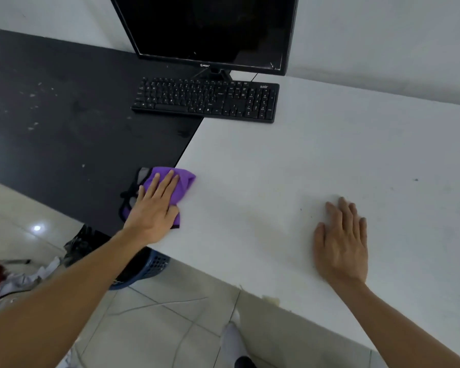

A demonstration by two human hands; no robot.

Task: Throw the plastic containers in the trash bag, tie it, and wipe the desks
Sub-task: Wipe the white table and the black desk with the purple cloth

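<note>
My left hand point(154, 208) lies flat, fingers spread, pressing the purple cloth point(179, 185) at the seam where the black tabletop point(64, 123) meets the white tabletop point(316, 160); my right hand point(341, 240) rests open, palm down, on the white one, holding nothing

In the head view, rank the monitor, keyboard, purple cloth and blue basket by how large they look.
1. Monitor, though cut off by the top edge.
2. Keyboard.
3. Purple cloth, partly under the left hand.
4. Blue basket; mostly hidden under the desk, so its rank against the cloth is unsure.
</note>
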